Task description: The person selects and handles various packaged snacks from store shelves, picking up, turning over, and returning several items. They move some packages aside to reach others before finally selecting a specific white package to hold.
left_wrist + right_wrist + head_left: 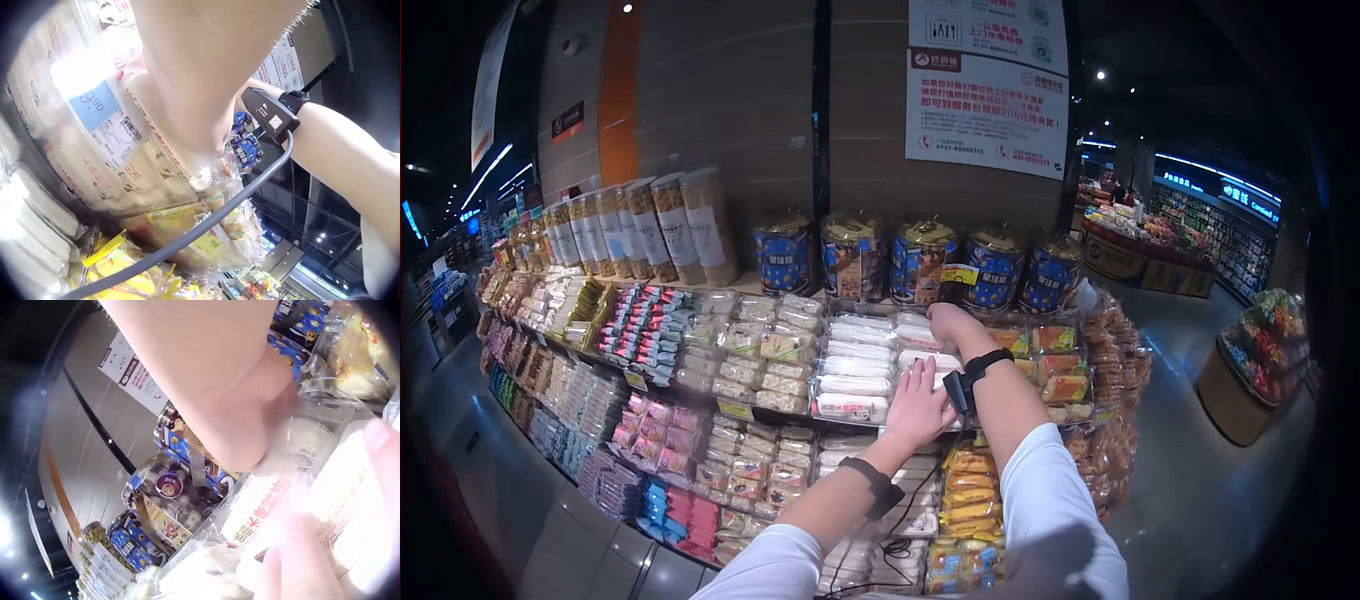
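Note:
In the head view my left hand [920,405] lies with its fingers extended over white wrapped snack packs [850,385] on the upper tier of a display. Two of its fingers [300,562] show in the right wrist view, over the white wrappers. My right hand [955,325] reaches past it to the back of the same row. In the right wrist view the right hand [244,434] is bent down beside a clear-wrapped white pack [256,506] with red lettering. Its fingertips are hidden, so I cannot tell whether they grip that pack.
Blue tins [923,262] stand on the ledge behind, with tall clear jars [705,230] to the left. A price label [106,119] is fixed along the tier's front. Yellow packs [970,490] fill a lower tier. A black cable [915,500] hangs below the left hand.

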The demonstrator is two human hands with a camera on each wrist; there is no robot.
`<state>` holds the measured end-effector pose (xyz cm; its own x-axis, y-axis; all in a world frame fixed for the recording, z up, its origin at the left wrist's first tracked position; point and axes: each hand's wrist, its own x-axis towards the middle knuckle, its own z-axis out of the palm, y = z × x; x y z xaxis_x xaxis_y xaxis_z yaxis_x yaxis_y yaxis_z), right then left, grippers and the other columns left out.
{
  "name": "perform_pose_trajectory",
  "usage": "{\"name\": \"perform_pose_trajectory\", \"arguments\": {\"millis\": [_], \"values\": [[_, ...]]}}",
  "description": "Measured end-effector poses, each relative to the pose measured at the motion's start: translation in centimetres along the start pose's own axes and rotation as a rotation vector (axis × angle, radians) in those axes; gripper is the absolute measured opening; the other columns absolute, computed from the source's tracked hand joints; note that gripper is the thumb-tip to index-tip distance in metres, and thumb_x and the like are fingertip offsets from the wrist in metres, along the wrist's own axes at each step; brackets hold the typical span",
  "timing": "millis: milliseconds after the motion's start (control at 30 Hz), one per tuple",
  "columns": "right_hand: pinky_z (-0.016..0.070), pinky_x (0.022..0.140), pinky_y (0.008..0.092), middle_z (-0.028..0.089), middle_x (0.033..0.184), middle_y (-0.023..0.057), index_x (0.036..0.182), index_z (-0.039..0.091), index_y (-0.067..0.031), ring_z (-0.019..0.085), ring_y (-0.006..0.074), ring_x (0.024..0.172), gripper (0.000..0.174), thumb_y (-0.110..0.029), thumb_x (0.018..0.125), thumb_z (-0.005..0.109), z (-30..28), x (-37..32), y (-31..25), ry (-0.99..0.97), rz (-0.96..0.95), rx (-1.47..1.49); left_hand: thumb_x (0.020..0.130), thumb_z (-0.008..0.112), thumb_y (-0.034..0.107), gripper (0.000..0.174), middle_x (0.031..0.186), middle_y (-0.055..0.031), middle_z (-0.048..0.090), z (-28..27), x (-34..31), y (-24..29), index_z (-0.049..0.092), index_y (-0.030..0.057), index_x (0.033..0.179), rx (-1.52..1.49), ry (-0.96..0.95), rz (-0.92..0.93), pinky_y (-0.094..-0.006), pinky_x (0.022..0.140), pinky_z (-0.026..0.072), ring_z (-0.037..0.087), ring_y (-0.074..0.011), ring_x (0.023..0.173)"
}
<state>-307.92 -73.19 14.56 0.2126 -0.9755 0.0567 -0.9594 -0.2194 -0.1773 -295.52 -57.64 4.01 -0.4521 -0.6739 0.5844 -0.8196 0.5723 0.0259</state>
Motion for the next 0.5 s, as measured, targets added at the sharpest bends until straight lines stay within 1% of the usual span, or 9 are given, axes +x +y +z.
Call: {"name": "perform_pose_trajectory", "arguments": {"millis": [133,200,233,267,300,333,400,433,500], "values": [[0.0499,0.094,0.0411,0.061,0.127,0.0204,0.133,0.054,-0.0065,0.061,0.0365,0.113,0.055,-0.001,0.079,0.052,-0.2,-1.0,-0.3,-0.04,-0.046,-0.009,0.087,0.058,0.045,0.054,0.149,-0.026,0.034,0.8,-0.1,0.2,0.058,0.0121,0.129,-0.038,0.085,0.002,-0.0536,0.112,0.0293,0.032,-0.0425,0.139],[0.048,0.098,0.0409,0.054,0.138,0.0181,0.147,0.037,-0.0101,0.058,0.0352,0.12,0.074,0.002,0.076,0.051,-1.0,-1.2,-1.0,-0.146,-0.088,-0.069,0.085,0.059,0.043,0.057,0.149,-0.0255,0.035,0.7,0.0,0.3,0.055,0.0129,0.133,-0.018,0.066,0.002,-0.054,0.111,0.0303,0.033,-0.0426,0.138],[0.0509,0.094,0.0406,0.06,0.129,0.0202,0.136,0.053,-0.007,0.061,0.0358,0.114,0.061,0.001,0.075,0.055,-1.1,-1.8,-1.4,-0.073,-0.116,-0.043,0.085,0.06,0.043,0.057,0.149,-0.0253,0.035,0.6,0.0,0.3,0.055,0.0119,0.133,-0.016,0.051,-0.002,-0.0544,0.11,0.031,0.033,-0.0429,0.137],[0.0509,0.094,0.0406,0.06,0.129,0.0202,0.136,0.053,-0.007,0.061,0.0358,0.114,0.061,0.001,0.075,0.055,-1.0,-1.3,-1.2,-0.069,-0.108,-0.043,0.084,0.061,0.043,0.058,0.149,-0.0252,0.035,0.4,0.2,0.2,0.056,0.0109,0.132,-0.012,0.039,-0.006,-0.0548,0.11,0.0318,0.034,-0.0432,0.137],[0.0526,0.09,0.0402,0.063,0.123,0.0212,0.125,0.06,-0.0045,0.063,0.0363,0.109,0.05,0.0,0.076,0.057,-0.7,-0.2,-0.9,-0.107,-0.11,-0.152,0.083,0.062,0.039,0.052,0.139,-0.0233,0.047,0.2,0.3,0.1,0.06,0.0052,0.122,0.032,0.097,0.018,-0.0518,0.106,0.0375,0.043,-0.04,0.131],[0.0542,0.087,0.0399,0.065,0.116,0.0222,0.115,0.068,-0.002,0.065,0.0368,0.104,0.039,0.0,0.077,0.058,0.0,1.3,-0.4,-0.145,-0.113,-0.258,0.083,0.062,0.039,0.052,0.139,-0.0233,0.047,-0.7,0.9,-0.2,0.06,0.0052,0.122,0.033,0.096,0.027,-0.0518,0.106,0.0375,0.043,-0.04,0.131],[0.054,0.084,0.0395,0.069,0.108,0.0188,0.109,0.071,-0.0058,0.067,0.0348,0.098,0.037,-0.004,0.074,0.06,2.0,3.5,1.4,-0.054,-0.11,-0.339,0.08,0.065,0.035,0.036,0.117,-0.0179,0.059,-2.8,2.6,-1.4,0.07,0.0019,0.095,-0.169,-0.136,0.008,-0.0457,0.096,0.0444,0.055,-0.0326,0.114],[0.0543,0.083,0.0402,0.07,0.104,0.0185,0.105,0.072,-0.0054,0.068,0.0348,0.096,0.032,-0.006,0.074,0.06,1.7,3.0,1.1,0.01,-0.14,-0.34,0.08,0.063,0.028,0.028,0.098,-0.0115,0.062,-2.2,2.8,-2.7,0.069,0.0021,0.09,-0.038,0.036,0.12,-0.0423,0.088,0.0465,0.059,-0.0278,0.099],[0.0545,0.082,0.0409,0.071,0.1,0.0182,0.1,0.074,-0.0049,0.068,0.0347,0.094,0.029,-0.007,0.075,0.061,0.9,2.0,0.6,0.073,-0.165,-0.343,0.081,0.062,0.025,0.026,0.101,-0.0126,0.062,-2.4,4.0,-4.7,0.069,0.0024,0.091,-0.019,0.132,0.148,-0.0428,0.091,0.0457,0.058,-0.0286,0.104]]}}
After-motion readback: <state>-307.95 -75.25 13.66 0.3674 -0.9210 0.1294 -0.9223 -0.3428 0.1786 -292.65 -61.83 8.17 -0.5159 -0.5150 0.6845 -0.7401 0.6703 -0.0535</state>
